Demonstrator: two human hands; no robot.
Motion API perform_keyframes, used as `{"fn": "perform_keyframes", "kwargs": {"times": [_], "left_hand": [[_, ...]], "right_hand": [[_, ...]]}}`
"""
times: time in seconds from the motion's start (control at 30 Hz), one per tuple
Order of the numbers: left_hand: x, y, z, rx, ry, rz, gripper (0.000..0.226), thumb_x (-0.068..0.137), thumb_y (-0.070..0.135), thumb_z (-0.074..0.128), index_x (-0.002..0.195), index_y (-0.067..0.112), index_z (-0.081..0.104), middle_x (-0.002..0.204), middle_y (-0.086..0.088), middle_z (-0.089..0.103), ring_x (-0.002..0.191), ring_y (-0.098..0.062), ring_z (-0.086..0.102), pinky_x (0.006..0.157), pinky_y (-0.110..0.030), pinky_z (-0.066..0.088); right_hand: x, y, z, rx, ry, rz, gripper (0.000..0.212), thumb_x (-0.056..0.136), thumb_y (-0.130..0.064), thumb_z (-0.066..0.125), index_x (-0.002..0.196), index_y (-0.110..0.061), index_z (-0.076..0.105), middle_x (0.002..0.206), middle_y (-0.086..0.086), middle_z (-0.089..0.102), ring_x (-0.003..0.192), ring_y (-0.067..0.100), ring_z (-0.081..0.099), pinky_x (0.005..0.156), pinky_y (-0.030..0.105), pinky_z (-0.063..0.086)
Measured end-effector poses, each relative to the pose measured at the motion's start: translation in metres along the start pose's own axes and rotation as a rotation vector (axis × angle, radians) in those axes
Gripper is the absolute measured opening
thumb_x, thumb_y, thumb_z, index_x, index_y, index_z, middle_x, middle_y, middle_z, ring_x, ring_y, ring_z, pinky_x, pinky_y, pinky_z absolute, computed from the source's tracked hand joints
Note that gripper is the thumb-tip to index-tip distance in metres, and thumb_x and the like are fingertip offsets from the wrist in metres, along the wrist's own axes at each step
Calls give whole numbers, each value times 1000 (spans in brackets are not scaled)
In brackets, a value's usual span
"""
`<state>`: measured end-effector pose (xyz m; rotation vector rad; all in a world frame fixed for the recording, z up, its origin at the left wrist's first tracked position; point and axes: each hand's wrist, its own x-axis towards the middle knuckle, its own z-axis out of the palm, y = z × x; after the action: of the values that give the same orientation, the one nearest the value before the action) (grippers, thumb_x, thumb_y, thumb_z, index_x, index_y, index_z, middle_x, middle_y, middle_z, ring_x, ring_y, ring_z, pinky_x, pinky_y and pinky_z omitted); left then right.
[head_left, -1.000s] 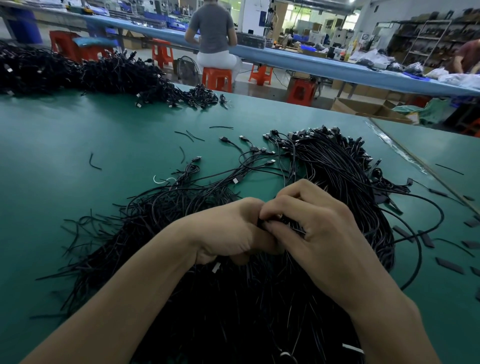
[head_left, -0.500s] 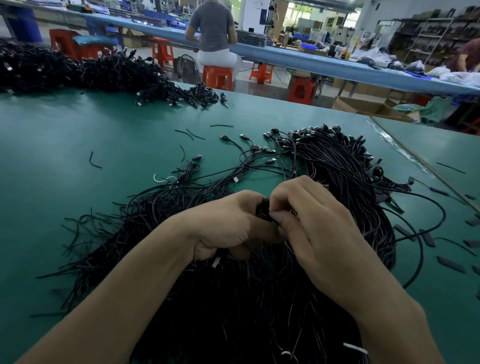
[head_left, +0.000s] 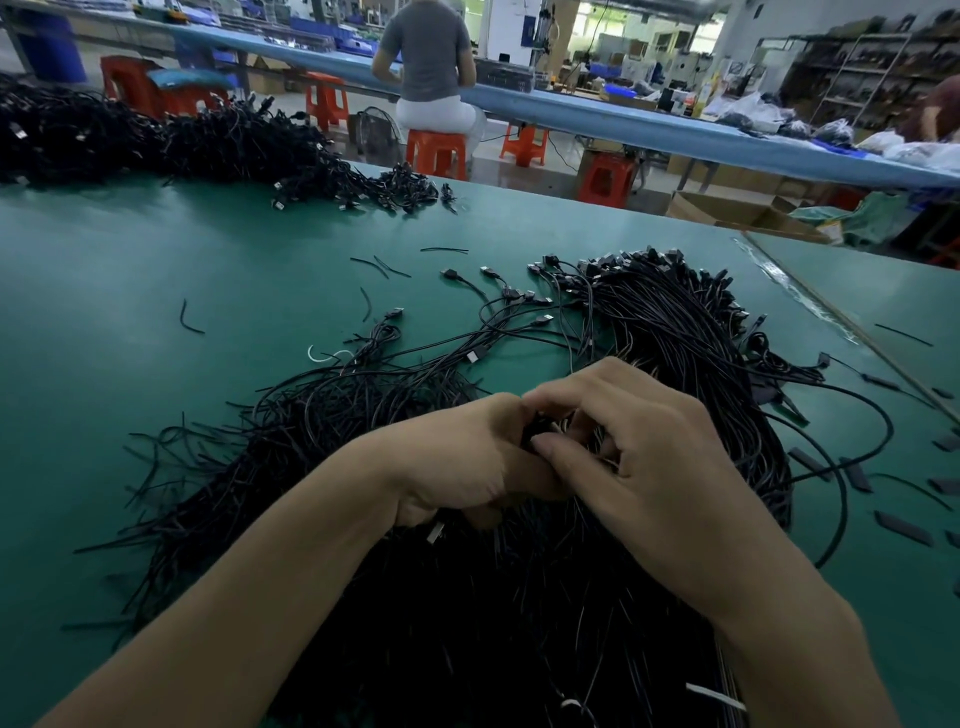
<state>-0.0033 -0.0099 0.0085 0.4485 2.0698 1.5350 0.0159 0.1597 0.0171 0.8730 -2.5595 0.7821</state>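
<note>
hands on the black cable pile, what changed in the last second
The right hand arched its fingers up slightly, baring the cable ends pinched between it and the left hand. Both hands keep their grip in the same spot; the cable pile and green table are unchanged.

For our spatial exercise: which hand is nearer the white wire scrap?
Left. The left hand, gripping cables, is right of the white wire scrap; the right hand is farther right, beyond it.
</note>
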Motion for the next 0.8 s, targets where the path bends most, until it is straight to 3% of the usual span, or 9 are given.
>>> {"fn": "perform_keyframes", "kwargs": {"times": [0.13, 0.3, 0.43, 0.67, 0.8], "left_hand": [[0, 0, 0, 4, -15, 10, 31, 91, -2, 58, 66, 17, 52, 53, 5, 32, 47, -10, 27, 43, -16, 25], [-1, 1, 0, -3, -23, 41, 18, 74, 13, 60, 59, 22, 53, 51, 8, 34, 42, -5, 29, 42, -14, 27], [0, 0, -1, 33, -49, 48, 35, 85, 3, 61, 57, 24, 53, 52, 8, 33, 42, -5, 28, 42, -17, 28], [-2, 2, 0, 16, -51, 67, 15, 73, 14, 59, 61, 17, 50, 54, 4, 29, 44, -9, 24, 42, -18, 23], [1, -1, -1, -6, -24, 28, 37, 91, 5, 57, 60, 23, 52, 54, 5, 32, 45, -8, 27, 41, -17, 25]], "right_hand": [[0, -3, 0, -7, 15, -3, 13, 90, -18, 67, 98, -28, 65, 100, -18, 56, 91, 3, 57, 75, 22, 49], [1, -7, 0, 0, 8, -28, 10, 91, -15, 65, 90, -25, 63, 98, -18, 53, 93, 4, 55, 75, 20, 46], [2, -10, 4, 20, -1, -41, 13, 93, -10, 58, 88, -21, 56, 96, -11, 56, 93, 11, 55, 73, 37, 49], [3, -12, 5, -21, 86, -95, 13, 89, -4, 57, 85, -16, 58, 85, -9, 54, 79, 12, 52, 66, 29, 46], [3, -11, 7, -35, 123, -110, 18, 87, 3, 56, 86, -15, 60, 84, -8, 56, 78, 15, 53, 65, 28, 45]]}}
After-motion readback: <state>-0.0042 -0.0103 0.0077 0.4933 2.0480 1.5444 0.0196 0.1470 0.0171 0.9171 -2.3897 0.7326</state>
